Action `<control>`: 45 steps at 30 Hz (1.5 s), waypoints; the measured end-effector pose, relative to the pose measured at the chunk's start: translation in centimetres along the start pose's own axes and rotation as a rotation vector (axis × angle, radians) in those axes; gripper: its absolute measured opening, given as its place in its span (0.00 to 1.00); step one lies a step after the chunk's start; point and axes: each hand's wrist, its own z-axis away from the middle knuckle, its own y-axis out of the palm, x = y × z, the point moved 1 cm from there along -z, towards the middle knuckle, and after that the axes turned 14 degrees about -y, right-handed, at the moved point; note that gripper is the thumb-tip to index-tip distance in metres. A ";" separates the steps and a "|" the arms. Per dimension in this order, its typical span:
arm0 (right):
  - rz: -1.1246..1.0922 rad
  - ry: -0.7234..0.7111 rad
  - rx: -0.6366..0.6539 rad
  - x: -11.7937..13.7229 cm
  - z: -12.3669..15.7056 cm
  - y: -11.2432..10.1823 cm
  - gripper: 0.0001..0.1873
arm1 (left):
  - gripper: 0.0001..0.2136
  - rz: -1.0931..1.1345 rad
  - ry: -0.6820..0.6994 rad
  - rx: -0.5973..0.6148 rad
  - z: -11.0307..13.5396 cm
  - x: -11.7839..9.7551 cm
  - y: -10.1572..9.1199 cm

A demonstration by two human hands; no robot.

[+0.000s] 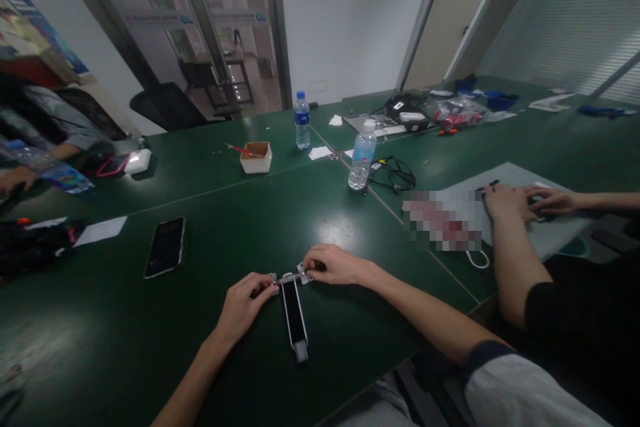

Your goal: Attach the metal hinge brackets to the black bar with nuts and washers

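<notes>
A long, narrow black strip with a white edge (294, 310) lies on the green table in front of me, a grey block at its near end. Across its far end runs a small metal bracket (289, 278) with a plate at each side. My left hand (243, 300) pinches the bracket's left end between thumb and fingers. At the other side, my right hand (330, 265) is closed on the right metal plate (303, 275). Fingertips partly hide both ends, so the exact kind of fitting cannot be made out.
Left of my hands lies a phone (165, 247). Farther back stand a small box (257, 159) and two water bottles (302, 121) (362, 157), beside a coiled black cable (394, 175). A co-worker's hands (510, 203) work over a grey board (505, 180) at right. Another person sits at far left.
</notes>
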 end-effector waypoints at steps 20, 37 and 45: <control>0.050 -0.051 -0.055 0.3 0.2 1.1 0.08 | 0.11 -0.058 0.100 0.024 0.0 1.0 -0.2; 0.036 -0.048 -0.054 0.3 0.2 1.0 0.07 | 0.12 -0.061 0.060 0.026 0.0 1.1 -0.3; 0.048 -0.050 -0.055 0.3 0.1 1.1 0.08 | 0.10 -0.044 0.069 0.015 0.2 0.9 -0.3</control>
